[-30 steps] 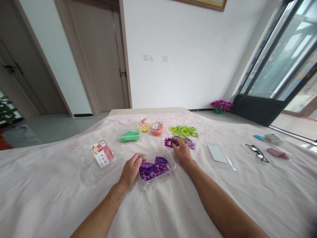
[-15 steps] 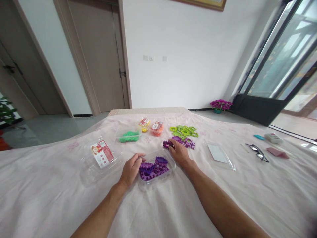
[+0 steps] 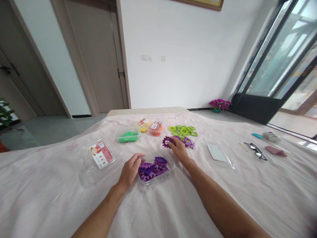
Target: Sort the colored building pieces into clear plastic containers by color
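My hands were apart: the right hand point(image 3: 180, 151) was closed on a purple toothed piece point(image 3: 166, 142), beside further purple pieces point(image 3: 190, 143) just past it, while the left hand point(image 3: 130, 169) touched the left end of a clear tub point(image 3: 172, 167), whether clamped on it I could not tell. The tub sat between my hands, tub pieces point(image 3: 158, 170) in purple inside. Beyond the right hand lay a lime-green heap point(image 3: 183, 131); left of the left hand, a labelled plastic cover point(image 3: 101, 154).
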Demonstrator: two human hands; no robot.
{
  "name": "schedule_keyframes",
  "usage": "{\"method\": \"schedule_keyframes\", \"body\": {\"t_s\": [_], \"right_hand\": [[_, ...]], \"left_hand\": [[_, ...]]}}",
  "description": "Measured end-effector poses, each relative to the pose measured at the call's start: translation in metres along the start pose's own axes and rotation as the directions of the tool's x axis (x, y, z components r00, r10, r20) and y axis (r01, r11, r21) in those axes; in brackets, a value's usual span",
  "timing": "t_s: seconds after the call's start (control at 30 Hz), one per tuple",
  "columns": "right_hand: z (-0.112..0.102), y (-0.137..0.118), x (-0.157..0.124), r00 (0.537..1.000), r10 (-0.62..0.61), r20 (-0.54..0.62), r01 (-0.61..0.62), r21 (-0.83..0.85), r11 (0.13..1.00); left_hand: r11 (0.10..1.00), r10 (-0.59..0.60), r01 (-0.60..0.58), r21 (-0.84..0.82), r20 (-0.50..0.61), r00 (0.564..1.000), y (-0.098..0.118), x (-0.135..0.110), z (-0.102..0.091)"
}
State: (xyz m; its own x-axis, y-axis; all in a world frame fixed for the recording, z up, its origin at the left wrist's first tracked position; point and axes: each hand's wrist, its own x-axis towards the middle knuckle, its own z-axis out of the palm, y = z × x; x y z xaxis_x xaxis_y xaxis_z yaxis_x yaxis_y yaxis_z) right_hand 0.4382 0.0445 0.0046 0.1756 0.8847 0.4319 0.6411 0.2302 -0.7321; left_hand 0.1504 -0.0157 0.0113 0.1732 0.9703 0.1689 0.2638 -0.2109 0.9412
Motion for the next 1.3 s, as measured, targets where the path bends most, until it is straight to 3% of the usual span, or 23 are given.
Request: {"method": "schedule_keyframes", "body": {"t_s": [0.23,0.43,0.77,0.83,0.9,1.03,1.13,1.3], "right_hand": [[-0.002,-0.005,0.000,0.995,-0.009,0.101,0.009,0.001,1.000],[-0.007,-0.014,-0.003,0.978,0.006,0.207,0.018,-0.113,0.993],[-0.006,-0.018,-0.007,0.982,-0.020,0.186,0.050,-0.159,0.986],[-0.006,-0.019,-0.006,0.993,0.005,0.121,0.005,-0.083,0.997],[-0.007,-0.022,-0.004,0.995,0.072,0.072,-0.079,0.094,0.992],[-0.016,-0.039,0.002,0.974,0.170,0.152,-0.222,0.469,0.855],[-0.024,-0.056,0.003,0.952,0.120,0.281,-0.260,0.535,0.804],[-0.032,-0.078,-0.003,0.873,0.053,0.485,-0.315,0.477,0.820]], "left_hand": [[1.000,-0.001,0.001,-0.003,0.005,1.000,-0.002,0.001,0.001],[1.000,0.005,-0.005,-0.004,0.002,1.000,-0.004,0.001,0.000],[1.000,-0.010,0.010,-0.007,0.003,1.000,-0.003,0.001,0.000],[1.000,-0.008,0.009,-0.008,0.002,1.000,-0.002,0.001,0.000],[1.000,-0.008,0.008,-0.009,-0.001,1.000,-0.001,0.001,0.000],[1.000,-0.009,0.009,-0.016,0.000,1.000,0.000,0.000,0.000],[1.000,-0.008,0.008,-0.025,0.008,1.000,-0.001,0.000,0.000],[0.999,-0.012,0.013,-0.044,0.010,1.000,-0.003,0.000,0.001]]}}
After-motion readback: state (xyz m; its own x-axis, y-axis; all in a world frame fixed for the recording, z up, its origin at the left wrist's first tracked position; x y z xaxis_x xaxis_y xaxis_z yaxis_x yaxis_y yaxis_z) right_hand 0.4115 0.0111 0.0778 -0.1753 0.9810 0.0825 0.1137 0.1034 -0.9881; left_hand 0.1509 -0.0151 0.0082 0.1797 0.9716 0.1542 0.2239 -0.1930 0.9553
